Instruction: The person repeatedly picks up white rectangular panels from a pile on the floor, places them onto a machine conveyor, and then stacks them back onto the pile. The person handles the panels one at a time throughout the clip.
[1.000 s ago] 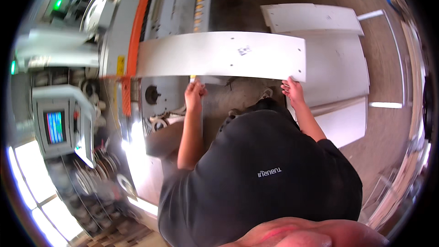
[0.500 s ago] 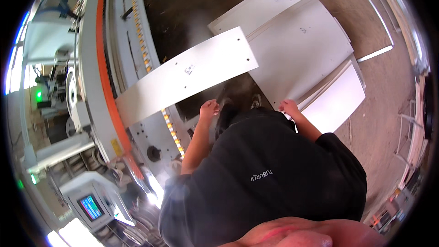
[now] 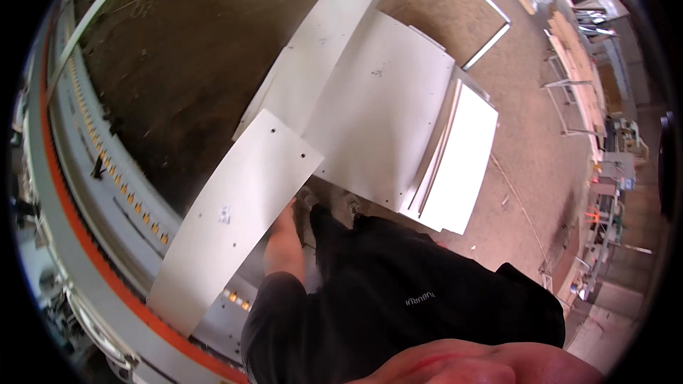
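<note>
A long white panel (image 3: 238,206) with dark drilled holes and a small label lies slantwise, one end at the machine's orange strip and the other over the edge of a stack of white boards (image 3: 384,99). My left hand (image 3: 287,215) is at the panel's near edge, close to its far end. Most of its fingers are hidden by the panel, so its grip does not show. My right hand is out of sight beyond my dark shirt.
Left of me runs the machine bed (image 3: 121,171) with its row of yellow rollers and the orange strip (image 3: 92,256). A brighter white board (image 3: 462,160) lies on the stack's right side. A metal frame (image 3: 487,46) stands on the floor behind, with racks (image 3: 569,99) farther right.
My view has turned to the right. My left hand has come up to the panel's near edge, partly under it. My right hand, seen earlier by the stack, has dropped out of sight.
</note>
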`<state>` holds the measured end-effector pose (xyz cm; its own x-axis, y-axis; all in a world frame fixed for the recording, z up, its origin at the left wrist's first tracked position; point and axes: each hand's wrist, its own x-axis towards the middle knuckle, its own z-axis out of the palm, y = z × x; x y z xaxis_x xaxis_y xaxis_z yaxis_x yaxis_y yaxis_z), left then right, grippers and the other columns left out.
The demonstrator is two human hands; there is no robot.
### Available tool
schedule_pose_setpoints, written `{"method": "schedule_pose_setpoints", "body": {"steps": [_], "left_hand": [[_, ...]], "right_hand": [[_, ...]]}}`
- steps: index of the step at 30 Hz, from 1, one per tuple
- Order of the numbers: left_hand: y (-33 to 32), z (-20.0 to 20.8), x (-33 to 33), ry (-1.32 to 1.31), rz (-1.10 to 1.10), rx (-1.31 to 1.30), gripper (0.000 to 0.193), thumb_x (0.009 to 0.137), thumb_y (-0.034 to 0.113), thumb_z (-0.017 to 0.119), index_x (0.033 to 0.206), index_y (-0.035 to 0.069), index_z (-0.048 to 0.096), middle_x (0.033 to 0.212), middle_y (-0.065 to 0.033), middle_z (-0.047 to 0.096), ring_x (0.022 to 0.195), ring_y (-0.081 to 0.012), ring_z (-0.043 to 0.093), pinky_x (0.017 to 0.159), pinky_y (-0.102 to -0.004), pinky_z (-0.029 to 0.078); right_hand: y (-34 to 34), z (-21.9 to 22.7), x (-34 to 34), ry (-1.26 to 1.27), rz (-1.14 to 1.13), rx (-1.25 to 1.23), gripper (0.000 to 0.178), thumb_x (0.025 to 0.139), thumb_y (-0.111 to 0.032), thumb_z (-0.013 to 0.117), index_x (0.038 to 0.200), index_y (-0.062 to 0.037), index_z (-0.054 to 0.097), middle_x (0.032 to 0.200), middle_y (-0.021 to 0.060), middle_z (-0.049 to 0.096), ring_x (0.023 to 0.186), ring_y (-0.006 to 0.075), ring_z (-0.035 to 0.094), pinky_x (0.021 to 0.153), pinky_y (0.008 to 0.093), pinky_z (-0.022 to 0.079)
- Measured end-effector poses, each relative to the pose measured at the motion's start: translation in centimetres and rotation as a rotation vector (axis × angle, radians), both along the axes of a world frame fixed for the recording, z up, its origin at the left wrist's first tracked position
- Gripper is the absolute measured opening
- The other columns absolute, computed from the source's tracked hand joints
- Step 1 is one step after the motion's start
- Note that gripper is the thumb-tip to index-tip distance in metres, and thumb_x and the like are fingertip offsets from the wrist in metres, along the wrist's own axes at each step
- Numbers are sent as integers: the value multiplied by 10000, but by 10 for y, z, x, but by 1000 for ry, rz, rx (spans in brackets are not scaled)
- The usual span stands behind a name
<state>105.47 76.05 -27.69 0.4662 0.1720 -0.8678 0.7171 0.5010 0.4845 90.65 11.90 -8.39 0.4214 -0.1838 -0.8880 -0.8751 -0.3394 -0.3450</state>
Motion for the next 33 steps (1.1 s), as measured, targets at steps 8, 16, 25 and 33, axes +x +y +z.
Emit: {"method": "schedule_pose_setpoints", "body": {"steps": [8, 16, 25, 33], "left_hand": [[46, -46, 163, -73, 336, 164, 370, 982, 334, 645, 1255, 89, 597, 1133, -74, 677, 923, -200, 678, 687, -360, 566], [44, -62, 144, -51, 316, 154, 369, 967, 298, 683, 1248, 89, 567, 1124, -72, 670, 912, -212, 679, 654, -365, 569], [-2, 31, 30, -37, 285, 32, 332, 964, 260, 708, 1251, 155, 579, 1082, -26, 673, 879, -211, 677, 593, -364, 568], [-93, 138, -137, -133, 663, -25, 320, 1051, 314, 548, 1312, 131, 576, 1159, -49, 678, 992, -236, 690, 761, -422, 592]], "right_hand": [[-16, -7, -88, -70, -427, 80, 217, 914, -121, 623, 1043, 16, 732, 1048, 123, 736, 928, 256, 689, 891, 382, 513], [50, 10, -75, -15, -723, 188, 259, 974, -119, 538, 1127, 6, 704, 1093, 130, 733, 988, 259, 680, 947, 396, 511], [12, -52, -8, -70, -172, 251, 294, 962, -218, 606, 1173, -48, 719, 1055, 105, 741, 946, 239, 677, 904, 384, 515], [71, -61, 209, -113, 1018, -32, 403, 942, -444, 589, 971, -63, 717, 903, 129, 744, 852, 309, 706, 802, 436, 546]]}}
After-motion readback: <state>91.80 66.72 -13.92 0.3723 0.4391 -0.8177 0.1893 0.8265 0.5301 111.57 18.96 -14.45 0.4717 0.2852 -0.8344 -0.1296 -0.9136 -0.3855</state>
